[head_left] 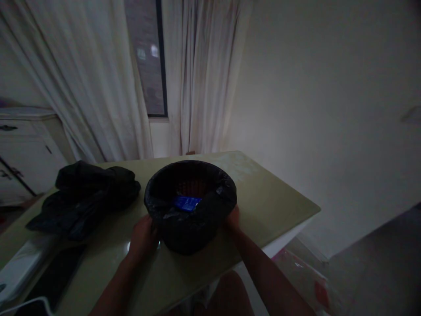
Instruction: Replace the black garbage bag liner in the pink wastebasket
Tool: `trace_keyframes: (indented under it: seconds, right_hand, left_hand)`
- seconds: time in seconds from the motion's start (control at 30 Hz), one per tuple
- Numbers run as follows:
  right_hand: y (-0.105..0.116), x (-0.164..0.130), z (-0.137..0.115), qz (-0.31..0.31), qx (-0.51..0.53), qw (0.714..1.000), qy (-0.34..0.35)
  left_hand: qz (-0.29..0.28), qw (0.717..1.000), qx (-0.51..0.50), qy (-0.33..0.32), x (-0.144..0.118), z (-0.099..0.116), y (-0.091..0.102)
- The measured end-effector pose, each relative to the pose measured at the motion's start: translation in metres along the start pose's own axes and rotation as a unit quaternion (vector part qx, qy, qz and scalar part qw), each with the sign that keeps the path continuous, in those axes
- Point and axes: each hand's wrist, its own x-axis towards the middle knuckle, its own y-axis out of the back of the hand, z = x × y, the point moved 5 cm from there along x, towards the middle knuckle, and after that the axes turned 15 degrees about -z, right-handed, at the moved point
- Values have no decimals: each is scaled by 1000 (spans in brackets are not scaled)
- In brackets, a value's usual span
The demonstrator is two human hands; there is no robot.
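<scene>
A round waste bin lined with a black garbage bag [189,230] stands on the table, the bag's edge folded down over its rim. Inside lies a blue packet [186,202]; a bit of the bin's reddish slatted wall [194,188] shows behind it. At the bin's left side, my left hand [144,237] is closed against the bag, its fingertips partly hidden. My right hand [233,218] grips the bag at the right side, with most fingers out of sight behind it.
Crumpled black plastic bags [88,197] lie left on the pale green table [269,193]. Nearer are a white box-like object [24,267], a dark flat object [54,274] and a white cable [41,299]. A clear plastic bag [305,276] sits below the table's right edge.
</scene>
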Motion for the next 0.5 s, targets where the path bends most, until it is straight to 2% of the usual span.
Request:
trace_keyframes:
  seconds: [0.13,0.5]
  right_hand:
    - [6,-2,-3,-48,17,998,-25]
    - [12,-4,-6,-50,11,998,-32]
  left_hand:
    - [-10,1000,4,2,-1,3,3]
    - [-21,999,17,17,-3,11,8]
